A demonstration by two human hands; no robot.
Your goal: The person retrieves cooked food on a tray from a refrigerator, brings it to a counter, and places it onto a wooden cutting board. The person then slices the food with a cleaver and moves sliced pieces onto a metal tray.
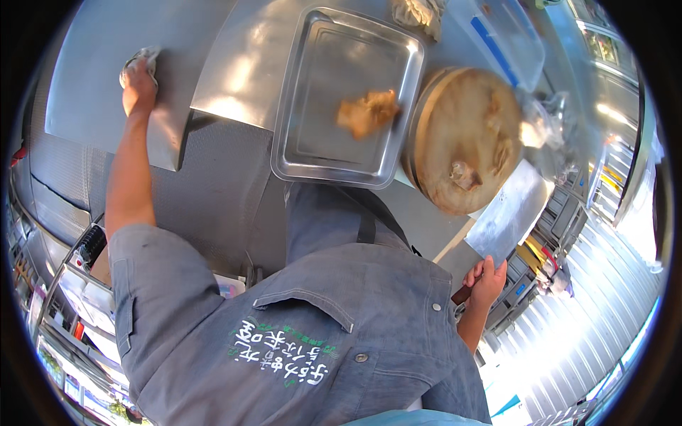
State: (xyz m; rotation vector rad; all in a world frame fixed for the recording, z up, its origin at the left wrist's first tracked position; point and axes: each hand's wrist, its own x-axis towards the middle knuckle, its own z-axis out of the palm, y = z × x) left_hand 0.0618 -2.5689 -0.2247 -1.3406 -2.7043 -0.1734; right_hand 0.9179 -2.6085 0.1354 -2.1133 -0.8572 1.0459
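At the left, my left hand (139, 85) presses a crumpled light cloth (150, 57) onto a stainless steel surface (101, 101). My right hand (487, 279) grips the dark handle of a broad cleaver (506, 213), its blade beside the round wooden chopping block (453, 122). Small pale scraps (464, 175) lie on the block. Left of the block is a rectangular steel tray (319, 160) holding browned food pieces (367, 113), perhaps cooked meat; they look blurred.
A crumpled beige cloth (418, 16) lies beyond the tray. Right of it stands a clear plastic container (506, 42) with a blue strip. Clear plastic bags (549, 125) sit beside the block. The steel surface has a stepped front edge left of the tray.
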